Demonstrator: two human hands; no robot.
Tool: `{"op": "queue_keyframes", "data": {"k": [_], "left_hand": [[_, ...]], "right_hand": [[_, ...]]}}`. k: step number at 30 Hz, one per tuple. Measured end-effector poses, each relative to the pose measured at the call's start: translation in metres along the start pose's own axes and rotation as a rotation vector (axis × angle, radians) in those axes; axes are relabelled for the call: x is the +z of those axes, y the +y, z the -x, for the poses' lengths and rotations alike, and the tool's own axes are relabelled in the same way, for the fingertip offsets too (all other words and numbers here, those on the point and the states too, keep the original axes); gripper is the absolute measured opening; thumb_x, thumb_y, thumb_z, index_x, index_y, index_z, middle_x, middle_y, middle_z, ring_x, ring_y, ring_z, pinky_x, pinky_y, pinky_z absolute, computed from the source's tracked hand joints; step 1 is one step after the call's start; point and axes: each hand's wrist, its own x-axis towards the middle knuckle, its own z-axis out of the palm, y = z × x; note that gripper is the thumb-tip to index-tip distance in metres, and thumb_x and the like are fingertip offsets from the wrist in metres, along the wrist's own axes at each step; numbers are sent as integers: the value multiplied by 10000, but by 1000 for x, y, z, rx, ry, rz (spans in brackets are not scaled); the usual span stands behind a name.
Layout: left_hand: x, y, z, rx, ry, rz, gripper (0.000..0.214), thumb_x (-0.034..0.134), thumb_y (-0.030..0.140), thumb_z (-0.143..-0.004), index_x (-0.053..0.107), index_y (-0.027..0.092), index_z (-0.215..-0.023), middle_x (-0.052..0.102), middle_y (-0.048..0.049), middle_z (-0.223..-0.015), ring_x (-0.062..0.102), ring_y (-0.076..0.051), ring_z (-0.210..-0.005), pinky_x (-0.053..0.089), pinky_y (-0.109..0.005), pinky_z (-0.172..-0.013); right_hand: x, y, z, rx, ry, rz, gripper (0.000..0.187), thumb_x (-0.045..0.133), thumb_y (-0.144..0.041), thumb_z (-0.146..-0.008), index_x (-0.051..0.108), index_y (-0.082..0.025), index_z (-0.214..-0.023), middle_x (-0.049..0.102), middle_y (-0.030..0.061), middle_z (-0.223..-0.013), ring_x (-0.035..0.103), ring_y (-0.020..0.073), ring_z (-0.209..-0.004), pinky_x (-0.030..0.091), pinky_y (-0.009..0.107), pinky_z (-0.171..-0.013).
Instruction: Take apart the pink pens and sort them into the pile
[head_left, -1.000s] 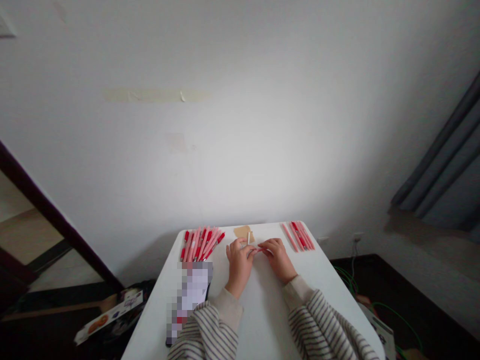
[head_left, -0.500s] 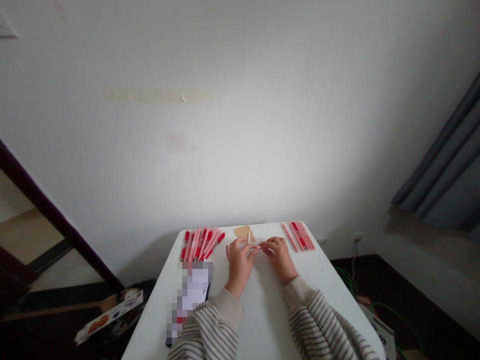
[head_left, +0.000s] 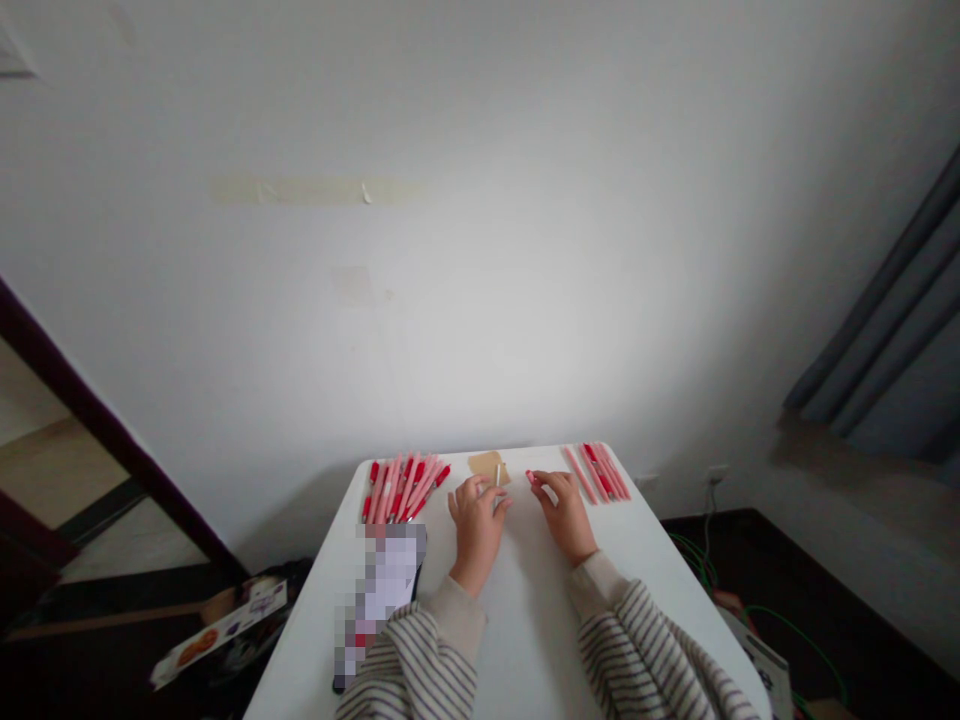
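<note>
My right hand (head_left: 561, 505) pinches a small pink-and-red piece (head_left: 530, 477) between thumb and fingertips, just above the white table (head_left: 525, 620). To its left, my left hand (head_left: 478, 520) is curled, thumb close to the index finger; what it holds, if anything, is hidden. Just beyond those fingers is a small white stick (head_left: 498, 474), seen against a tan piece of paper or card (head_left: 484, 464). A gap separates the two hands. Several red and pink pens (head_left: 401, 488) lie bunched at the left rear of the table.
At the right rear lie several pink pen-like sticks (head_left: 579, 474) and a red pen (head_left: 598, 472). A phone-like object (head_left: 386, 580), blurred out, rests beside my left forearm. The wall (head_left: 480, 300) stands behind the table. Green cables (head_left: 697, 560) run on the floor at right.
My hands have come apart. The right one has moved slightly right and up with the small pink-and-red piece, while the left has stayed almost in place.
</note>
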Motion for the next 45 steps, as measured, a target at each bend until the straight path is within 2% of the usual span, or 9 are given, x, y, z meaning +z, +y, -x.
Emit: {"op": "queue_keyframes", "data": {"k": [7,12,26,37,45], "left_hand": [[1,-1,0,-24,-13,-13,132,649,261,-780,718,258,-893,592,-66,-1127,510,-249,-1113,311,-565,-1032],[-1,0,0,-43,-17,-23,119,642,254,-792,718,252,-884,592,-70,-1137,515,-249,-1121,290,-577,-1047],[-10,7,0,-106,-46,-123,138,622,262,-806,707,259,-915,585,-56,-1176,488,-238,-1160,294,-505,-1050],[-9,3,1,-107,-38,-225,146,620,282,-799,701,272,-920,595,-48,-1155,479,-239,-1120,280,-484,-1009],[-11,3,2,-107,-34,-262,133,617,288,-796,692,270,-904,601,-39,-1140,466,-240,-1103,261,-474,-1002]], "right_hand": [[2,1,1,35,45,-27,287,509,-416,-915,661,-210,-1046,643,94,-924,558,221,-925,479,401,-868],[0,0,0,0,22,15,266,503,-384,-922,672,-224,-1050,672,87,-901,550,230,-917,470,402,-849],[-1,-6,1,-91,-5,207,205,560,-260,-905,719,-290,-1031,640,59,-912,501,216,-927,438,357,-827],[-2,-4,3,-80,-160,401,198,629,-215,-853,744,-348,-944,666,53,-967,476,250,-997,391,397,-857],[-2,-6,5,-36,-228,394,197,616,-224,-856,746,-344,-942,671,60,-996,473,270,-1036,375,424,-886]]}}
